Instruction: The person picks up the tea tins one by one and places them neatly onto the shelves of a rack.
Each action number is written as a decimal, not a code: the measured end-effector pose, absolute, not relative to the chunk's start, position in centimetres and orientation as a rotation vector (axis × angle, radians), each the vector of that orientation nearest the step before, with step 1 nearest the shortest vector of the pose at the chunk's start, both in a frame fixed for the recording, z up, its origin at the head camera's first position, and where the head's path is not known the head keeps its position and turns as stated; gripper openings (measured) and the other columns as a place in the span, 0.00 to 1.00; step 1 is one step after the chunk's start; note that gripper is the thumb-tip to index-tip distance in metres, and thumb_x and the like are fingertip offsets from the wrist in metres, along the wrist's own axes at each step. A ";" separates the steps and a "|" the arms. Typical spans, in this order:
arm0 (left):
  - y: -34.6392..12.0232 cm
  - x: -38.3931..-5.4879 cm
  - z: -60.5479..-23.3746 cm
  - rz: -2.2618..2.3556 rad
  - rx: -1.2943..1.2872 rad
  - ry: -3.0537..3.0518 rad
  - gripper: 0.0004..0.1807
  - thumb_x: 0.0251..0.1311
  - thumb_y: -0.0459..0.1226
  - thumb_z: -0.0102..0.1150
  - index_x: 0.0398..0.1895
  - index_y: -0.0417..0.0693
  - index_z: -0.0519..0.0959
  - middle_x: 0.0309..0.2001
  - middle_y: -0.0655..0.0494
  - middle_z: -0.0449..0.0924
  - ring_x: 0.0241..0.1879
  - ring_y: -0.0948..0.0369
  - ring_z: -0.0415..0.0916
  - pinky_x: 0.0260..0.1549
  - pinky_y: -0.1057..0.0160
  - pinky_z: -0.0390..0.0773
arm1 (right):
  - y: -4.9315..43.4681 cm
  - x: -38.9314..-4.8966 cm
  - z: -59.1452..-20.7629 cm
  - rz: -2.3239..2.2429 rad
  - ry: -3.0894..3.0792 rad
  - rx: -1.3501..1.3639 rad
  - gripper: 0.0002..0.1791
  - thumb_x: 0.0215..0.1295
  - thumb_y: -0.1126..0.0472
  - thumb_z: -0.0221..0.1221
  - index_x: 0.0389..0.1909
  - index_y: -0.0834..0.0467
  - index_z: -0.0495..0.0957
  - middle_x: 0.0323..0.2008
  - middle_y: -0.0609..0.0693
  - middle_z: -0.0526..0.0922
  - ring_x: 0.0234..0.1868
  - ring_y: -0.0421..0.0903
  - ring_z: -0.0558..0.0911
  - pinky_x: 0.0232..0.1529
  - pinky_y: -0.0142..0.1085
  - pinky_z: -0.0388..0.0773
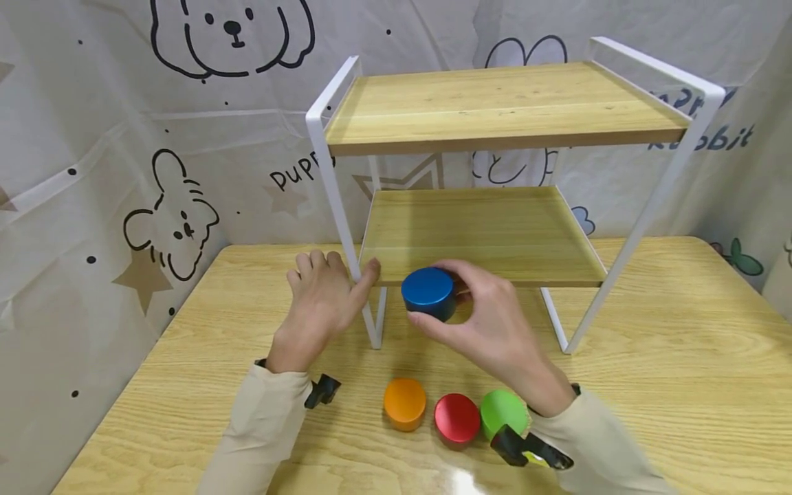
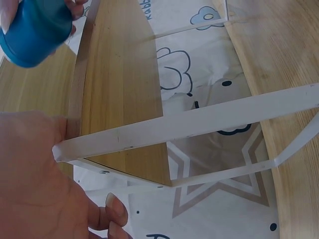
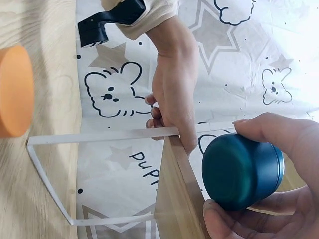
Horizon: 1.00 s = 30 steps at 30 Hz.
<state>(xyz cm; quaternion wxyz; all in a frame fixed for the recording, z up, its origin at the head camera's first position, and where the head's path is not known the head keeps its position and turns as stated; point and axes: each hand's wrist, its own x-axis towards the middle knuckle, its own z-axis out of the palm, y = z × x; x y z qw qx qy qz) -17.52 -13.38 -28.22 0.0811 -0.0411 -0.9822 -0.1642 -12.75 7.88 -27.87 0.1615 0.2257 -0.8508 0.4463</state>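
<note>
A two-tier shelf rack (image 1: 507, 134) with wooden boards and a white metal frame stands on the table. My left hand (image 1: 322, 292) holds its front left post, thumb over the lower board's corner and fingers outside the post. In the left wrist view, the white post (image 2: 189, 122) crosses beside the palm of the left hand (image 2: 37, 174). My right hand (image 1: 495, 320) grips a blue round canister (image 1: 428, 292) between thumb and fingers, at the front edge of the lower board (image 1: 476, 234). The right wrist view shows the canister (image 3: 239, 172) from its base side, raised off the table.
Below the rack's front, an orange canister (image 1: 405, 402), a red one (image 1: 457, 417) and a green one (image 1: 502, 411) stand on the table (image 1: 680, 385). The right sleeve's black camera mount (image 1: 526, 450) overlaps the green one. A patterned cloth (image 1: 247, 124) hangs behind.
</note>
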 end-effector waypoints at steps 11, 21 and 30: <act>-13.3 -17.5 -28.3 -0.471 -0.123 -2.939 0.35 0.67 0.62 0.34 0.28 0.37 0.68 0.33 0.41 0.61 0.38 0.45 0.55 0.38 0.49 0.53 | 6.5 -13.8 -27.7 1.340 -2.352 0.655 0.31 0.52 0.58 0.72 0.55 0.64 0.74 0.48 0.54 0.81 0.39 0.46 0.81 0.40 0.37 0.80; -13.2 -17.6 -28.4 -0.446 -0.115 -2.939 0.35 0.68 0.62 0.33 0.30 0.36 0.68 0.34 0.40 0.62 0.40 0.43 0.56 0.40 0.47 0.55 | 5.0 -14.9 -27.2 1.372 -2.311 0.636 0.32 0.52 0.58 0.72 0.56 0.66 0.73 0.47 0.56 0.81 0.39 0.46 0.82 0.39 0.37 0.80; -13.2 -17.6 -28.3 -0.463 -0.106 -2.936 0.35 0.68 0.61 0.33 0.29 0.36 0.68 0.34 0.41 0.62 0.39 0.44 0.56 0.39 0.48 0.55 | 4.7 -16.3 -27.1 1.388 -2.360 0.609 0.32 0.54 0.56 0.71 0.57 0.65 0.72 0.49 0.58 0.81 0.43 0.51 0.82 0.44 0.42 0.79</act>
